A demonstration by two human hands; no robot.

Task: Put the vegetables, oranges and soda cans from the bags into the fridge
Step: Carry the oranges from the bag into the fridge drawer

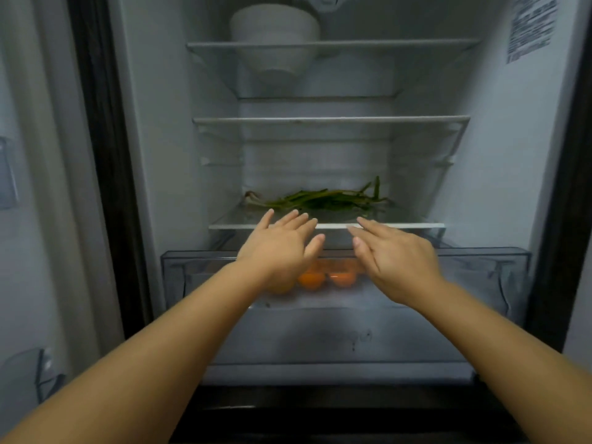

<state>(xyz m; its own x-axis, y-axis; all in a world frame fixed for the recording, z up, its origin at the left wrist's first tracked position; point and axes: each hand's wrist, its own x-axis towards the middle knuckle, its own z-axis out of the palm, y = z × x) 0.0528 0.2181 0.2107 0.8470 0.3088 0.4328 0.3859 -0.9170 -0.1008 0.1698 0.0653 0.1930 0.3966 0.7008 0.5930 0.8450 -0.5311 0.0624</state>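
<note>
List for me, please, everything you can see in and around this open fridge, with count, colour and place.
bowls: a stack, count unclear, white, top shelf
greens: one bunch, green, lowest shelf, towards the back
oranges: at least three, orange, inside the drawer
drawer: one, clear, below the lowest shelf
shelves: three, glass with white front edges
label: one, white with print, right inner wall
left hand: open, empty, over the drawer
right hand: open, empty, over the drawer

In the fridge (499, 174), bowls (275, 27) stand on the top shelf (333, 44); greens (320, 200) lie on the bottom shelf (400, 225), near its back edge; oranges (326, 277) lie in the drawer (480, 267) below.
</note>
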